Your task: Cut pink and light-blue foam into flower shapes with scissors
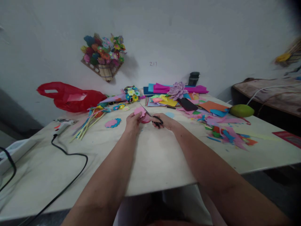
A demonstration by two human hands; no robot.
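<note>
My left hand (133,123) pinches a pink scalloped paper piece (139,111) above the middle of the table. In my right hand (164,121) is a pair of black-handled scissors (158,120), its fingers closed round the loops. The blades point up and left, right beside the pink paper's edge; whether they touch it I cannot tell. Just under the two hands a darker pink paper piece (145,119) partly shows. To the left lies a pink and blue scalloped flower (113,122), flat on the table. A pale blue paper circle (169,115) lies beyond my right hand.
At left lie a glue gun (63,126) with a black cord, paper strips (88,125) and a red plastic bag (70,97). A phone (187,104), a purple flower (178,90), coloured scraps (230,135) and a green fruit (242,110) are right. A white power strip (17,150) sits far left.
</note>
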